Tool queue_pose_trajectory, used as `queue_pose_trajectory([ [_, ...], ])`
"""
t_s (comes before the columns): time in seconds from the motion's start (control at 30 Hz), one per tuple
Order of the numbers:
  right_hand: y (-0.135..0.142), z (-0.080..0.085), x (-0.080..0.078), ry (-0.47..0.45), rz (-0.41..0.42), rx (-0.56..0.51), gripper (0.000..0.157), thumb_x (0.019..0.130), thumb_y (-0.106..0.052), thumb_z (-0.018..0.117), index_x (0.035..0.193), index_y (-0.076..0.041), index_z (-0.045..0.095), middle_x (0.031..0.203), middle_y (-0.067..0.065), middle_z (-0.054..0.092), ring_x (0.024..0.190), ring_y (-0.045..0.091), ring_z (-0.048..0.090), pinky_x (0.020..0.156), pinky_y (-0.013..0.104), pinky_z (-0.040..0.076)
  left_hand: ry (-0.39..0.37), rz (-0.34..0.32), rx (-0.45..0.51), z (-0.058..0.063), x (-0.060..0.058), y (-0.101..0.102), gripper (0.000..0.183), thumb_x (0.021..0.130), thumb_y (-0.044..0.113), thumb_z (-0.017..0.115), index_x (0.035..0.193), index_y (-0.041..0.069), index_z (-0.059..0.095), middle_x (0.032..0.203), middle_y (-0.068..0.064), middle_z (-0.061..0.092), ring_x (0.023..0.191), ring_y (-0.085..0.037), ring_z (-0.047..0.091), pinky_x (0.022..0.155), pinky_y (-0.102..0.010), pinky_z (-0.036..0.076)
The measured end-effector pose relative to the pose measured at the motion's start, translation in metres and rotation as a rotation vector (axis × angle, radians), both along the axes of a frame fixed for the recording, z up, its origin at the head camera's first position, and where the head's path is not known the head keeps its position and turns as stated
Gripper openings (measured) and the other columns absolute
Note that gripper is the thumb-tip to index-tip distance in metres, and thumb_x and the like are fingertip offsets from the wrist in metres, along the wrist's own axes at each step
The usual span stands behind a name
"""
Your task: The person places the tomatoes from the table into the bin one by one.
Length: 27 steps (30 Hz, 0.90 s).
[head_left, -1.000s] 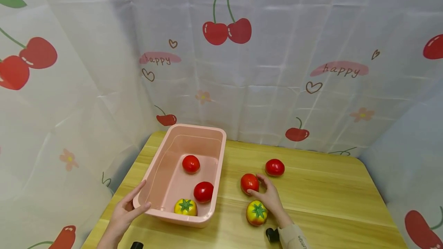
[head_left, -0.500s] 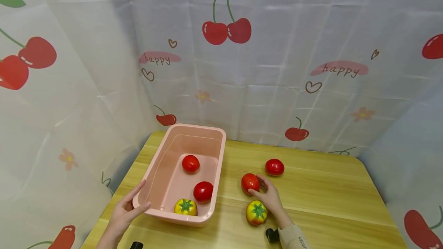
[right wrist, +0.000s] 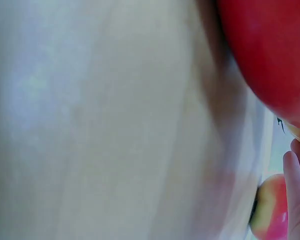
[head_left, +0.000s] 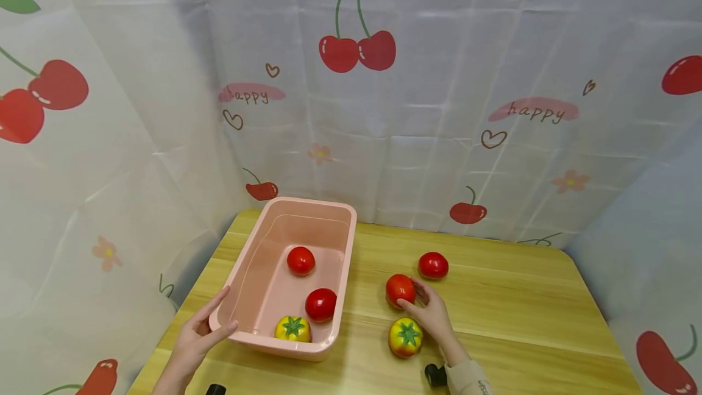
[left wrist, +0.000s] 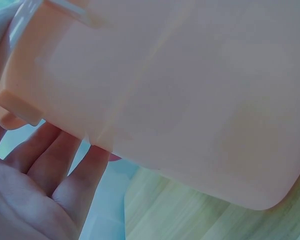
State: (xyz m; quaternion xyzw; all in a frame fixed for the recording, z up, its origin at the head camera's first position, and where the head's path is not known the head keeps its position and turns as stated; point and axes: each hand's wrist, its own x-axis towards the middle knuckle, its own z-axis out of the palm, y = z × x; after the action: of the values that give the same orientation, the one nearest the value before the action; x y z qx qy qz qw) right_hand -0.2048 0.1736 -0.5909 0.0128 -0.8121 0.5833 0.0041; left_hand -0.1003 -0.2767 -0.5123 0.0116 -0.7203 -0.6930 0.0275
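Note:
My left hand (head_left: 192,343) holds the near left corner of a pink plastic bin (head_left: 249,279), thumb over the rim. The left wrist view shows its fingers under the rim, against the outer wall (left wrist: 190,100). On the right, my right hand (head_left: 437,317) grips a glossy red tomato (head_left: 400,290) between thumb and fingers. Just nearer lies a yellow-and-red tomato (head_left: 406,338) with a green star-shaped top. Behind the hand sits another red tomato (head_left: 433,266). The right wrist view shows only fingertips (right wrist: 296,175) at its right edge, and a large red surface close up.
Inside the bin lie two red tomatoes, one farther back (head_left: 301,261) and one by the right wall (head_left: 321,305), plus a yellow one (head_left: 293,328) near the front. The wooden table (head_left: 510,303) ends at a cherry-print curtain (head_left: 417,108) behind and at both sides.
My right hand and the red tomato in its grip have shifted slightly to the right. My left hand stays on the bin's corner, and the other tomatoes lie where they were.

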Motion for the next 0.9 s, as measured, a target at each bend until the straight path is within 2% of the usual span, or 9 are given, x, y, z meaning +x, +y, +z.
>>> queue_pose_trajectory([
  [0.13, 0.002, -0.006, -0.002, 0.034, -0.012, 0.014, 0.069, 0.078, -0.023, 0.078, 0.134, 0.003, 0.046, 0.134, 0.023, 0.047, 0.122, 0.038, 0.046, 0.1, 0.047, 0.037, -0.005, 0.006, -0.002, 0.0, 0.0, 0.0, 0.066, 0.086, -0.002, 0.064, 0.145, 0.009, 0.037, 0.147, -0.002, 0.032, 0.114, 0.009, 0.044, 0.086, -0.017, 0.046],
  [0.37, 0.003, 0.009, 0.0, 0.033, -0.006, -0.011, 0.069, 0.079, -0.02, 0.077, 0.136, 0.002, 0.044, 0.137, 0.022, 0.045, 0.125, 0.038, 0.043, 0.102, 0.046, 0.034, -0.031, 0.011, -0.013, 0.001, 0.0, 0.0, 0.067, 0.086, 0.0, 0.065, 0.146, 0.008, 0.035, 0.146, -0.005, 0.028, 0.112, 0.011, 0.043, 0.085, -0.016, 0.045],
  [0.57, 0.001, 0.023, 0.001, 0.074, -0.007, 0.002, 0.068, 0.079, -0.021, 0.078, 0.134, 0.001, 0.046, 0.136, 0.02, 0.047, 0.123, 0.036, 0.045, 0.101, 0.045, 0.036, -0.034, 0.013, -0.017, 0.002, 0.0, 0.001, 0.068, 0.086, 0.0, 0.065, 0.146, 0.007, 0.034, 0.147, -0.011, 0.025, 0.111, 0.011, 0.043, 0.085, -0.016, 0.046],
  [0.73, 0.001, 0.029, 0.0, 0.107, -0.008, 0.012, 0.069, 0.078, -0.023, 0.078, 0.133, 0.003, 0.046, 0.134, 0.02, 0.048, 0.122, 0.037, 0.047, 0.1, 0.046, 0.037, -0.038, 0.019, -0.015, 0.002, 0.0, 0.001, 0.068, 0.086, 0.001, 0.066, 0.146, 0.007, 0.035, 0.147, -0.011, 0.026, 0.111, 0.012, 0.043, 0.085, -0.016, 0.046],
  [0.9, 0.0, 0.034, -0.001, 0.083, -0.005, 0.008, 0.072, 0.077, -0.029, 0.079, 0.134, 0.0, 0.046, 0.136, 0.017, 0.048, 0.124, 0.034, 0.046, 0.101, 0.045, 0.036, -0.041, 0.023, -0.015, 0.002, 0.001, 0.001, 0.068, 0.086, 0.001, 0.066, 0.146, 0.008, 0.035, 0.147, -0.009, 0.027, 0.111, 0.012, 0.043, 0.085, -0.016, 0.046],
])
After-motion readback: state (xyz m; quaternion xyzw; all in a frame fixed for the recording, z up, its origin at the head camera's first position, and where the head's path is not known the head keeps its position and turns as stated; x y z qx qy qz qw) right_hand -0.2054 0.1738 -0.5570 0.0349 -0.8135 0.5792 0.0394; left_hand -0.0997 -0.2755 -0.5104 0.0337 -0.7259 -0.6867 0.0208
